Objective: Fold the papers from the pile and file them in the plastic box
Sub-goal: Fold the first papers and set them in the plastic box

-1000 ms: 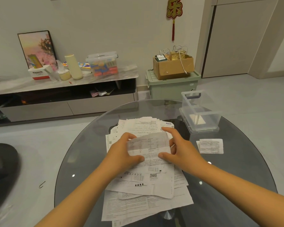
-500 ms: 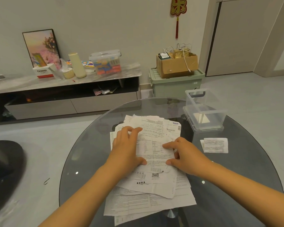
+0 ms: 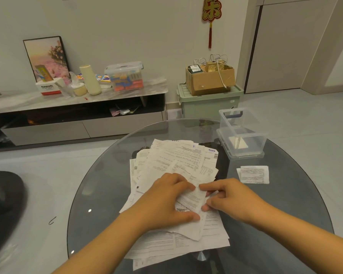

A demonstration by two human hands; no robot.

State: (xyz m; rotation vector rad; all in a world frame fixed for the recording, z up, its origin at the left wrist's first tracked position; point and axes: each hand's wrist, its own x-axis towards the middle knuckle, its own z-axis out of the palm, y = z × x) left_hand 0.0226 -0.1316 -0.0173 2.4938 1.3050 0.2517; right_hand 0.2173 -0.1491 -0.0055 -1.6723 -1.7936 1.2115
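Both hands together on white folded paper slip (image 3: pixel 192 196), left hand (image 3: pixel 166 200) pressing flat, right hand (image 3: pixel 224 196) pinching; slip's long axis runs near-to-far atop loose white paper pile (image 3: pixel 178 165); bare round glass table (image 3: pixel 99 184) around; clear plastic box (image 3: pixel 244 135) at far-right edge.

A loose pile of papers (image 3: pixel 172 167), white printed sheets overlapping at odd angles, lies spread over the middle of the desk. On its near part sits a small folded paper (image 3: pixel 192 197), tilted. To the far right stands the clear plastic box (image 3: pixel 244 133), open, with a folded paper (image 3: pixel 239 143) inside. Another folded paper (image 3: pixel 254 174) lies flat just near the box.
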